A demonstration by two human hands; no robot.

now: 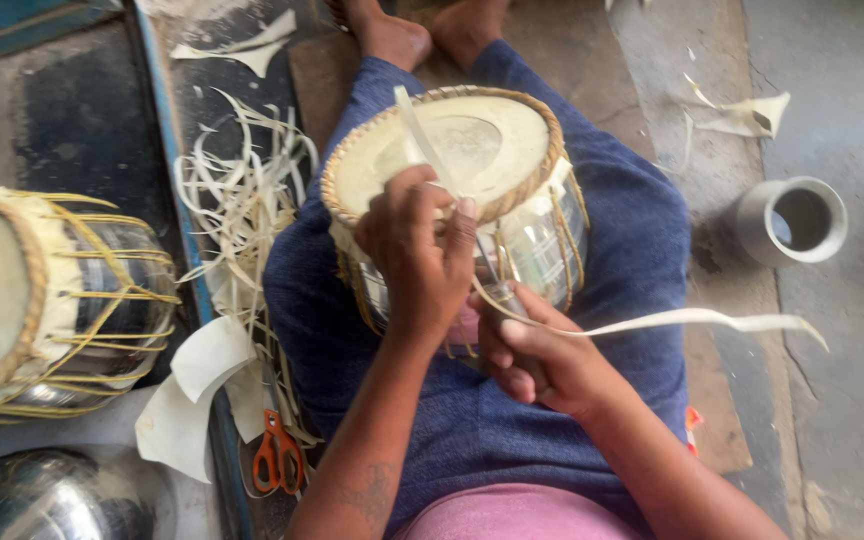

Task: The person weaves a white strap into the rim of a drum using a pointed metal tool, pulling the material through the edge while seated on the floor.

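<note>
A small metal-bodied drum [542, 240] with a pale skin head and woven rim lies tilted on my lap, over blue trousers. My left hand [417, 250] rests on the near rim of the drum and pinches a pale hide strap [414, 125] that rises across the head. My right hand [537, 360] is below the drum's side and grips a long pale strap [692, 320] that runs out to the right. Thin lacing runs down the shiny shell.
A second laced drum [52, 300] lies at the left. Loose pale strips [242, 200] and hide scraps [202, 380] litter the floor beside orange-handled scissors [277, 455]. A shiny metal shell [47, 495] sits at the bottom left. A grey cup [792, 220] stands at the right.
</note>
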